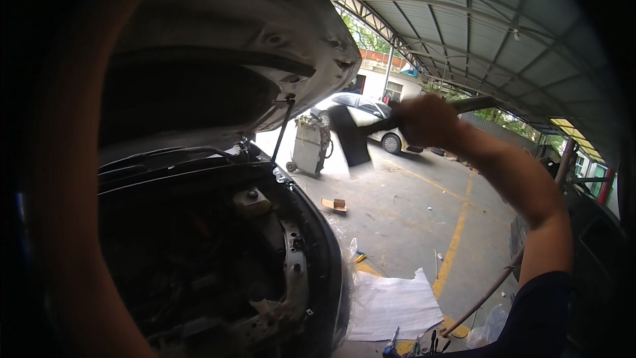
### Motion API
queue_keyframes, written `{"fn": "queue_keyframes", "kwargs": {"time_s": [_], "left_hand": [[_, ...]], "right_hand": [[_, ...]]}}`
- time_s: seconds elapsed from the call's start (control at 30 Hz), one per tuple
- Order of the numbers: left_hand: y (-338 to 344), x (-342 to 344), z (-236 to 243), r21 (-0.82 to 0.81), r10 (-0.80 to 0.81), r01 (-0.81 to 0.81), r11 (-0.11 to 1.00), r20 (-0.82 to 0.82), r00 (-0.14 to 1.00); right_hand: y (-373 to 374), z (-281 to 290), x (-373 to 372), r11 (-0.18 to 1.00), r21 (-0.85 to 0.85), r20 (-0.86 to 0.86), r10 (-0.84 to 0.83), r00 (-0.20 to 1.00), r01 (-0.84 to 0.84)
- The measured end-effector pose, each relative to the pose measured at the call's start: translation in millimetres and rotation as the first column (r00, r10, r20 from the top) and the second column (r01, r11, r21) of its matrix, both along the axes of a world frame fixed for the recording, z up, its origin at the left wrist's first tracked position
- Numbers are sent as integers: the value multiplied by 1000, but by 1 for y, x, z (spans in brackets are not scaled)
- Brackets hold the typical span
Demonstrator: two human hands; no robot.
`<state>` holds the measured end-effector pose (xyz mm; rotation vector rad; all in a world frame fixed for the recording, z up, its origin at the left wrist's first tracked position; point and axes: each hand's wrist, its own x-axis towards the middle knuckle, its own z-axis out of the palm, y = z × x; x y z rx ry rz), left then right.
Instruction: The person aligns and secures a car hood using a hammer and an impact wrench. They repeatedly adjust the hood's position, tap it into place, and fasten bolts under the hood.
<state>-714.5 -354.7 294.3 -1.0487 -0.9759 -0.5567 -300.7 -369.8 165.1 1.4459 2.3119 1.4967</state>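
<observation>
My right hand (427,120) is raised at the right of the view, its fingers wrapped round the handle of a hammer (350,139). The dark, blocky hammer head points left, and the handle's end sticks out past the fist on the right. Motion blurs the hammer slightly. Below and left of it lies the open engine bay (205,245) of a car, mostly in shadow. My left forearm (73,179) runs up the left edge, close to the camera and blurred; its hand is out of sight.
The raised hood (225,33) rests on a prop rod (283,131). Beyond are a grey wheeled cart (309,147) and a silver car (364,109). On the floor lie a small cardboard box (334,205), a white sheet (396,305) and several hand tools (434,343). A long bar (487,294) leans at right.
</observation>
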Motion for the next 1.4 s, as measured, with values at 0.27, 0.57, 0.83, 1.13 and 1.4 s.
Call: {"fn": "queue_keyframes", "kwargs": {"time_s": [0.27,0.57,0.83,1.13,1.4], "left_hand": [[-7,9,-16,114,-144,132,985,101,984],[-12,-1,-26,78,-158,150,986,111,981],[-18,0,-22,78,-156,148,986,122,980],[-7,10,-31,69,-149,141,988,126,981],[0,14,-32,78,-176,166,983,141,974]], "right_hand": [[-21,19,-3,965,-259,377,56,925,47],[-25,23,-8,987,36,44,-157,987,155],[4,53,4,914,151,-74,-370,926,378],[-11,-42,15,958,-218,194,-143,971,185],[25,-53,70,725,-685,72,162,984,-69]]}}
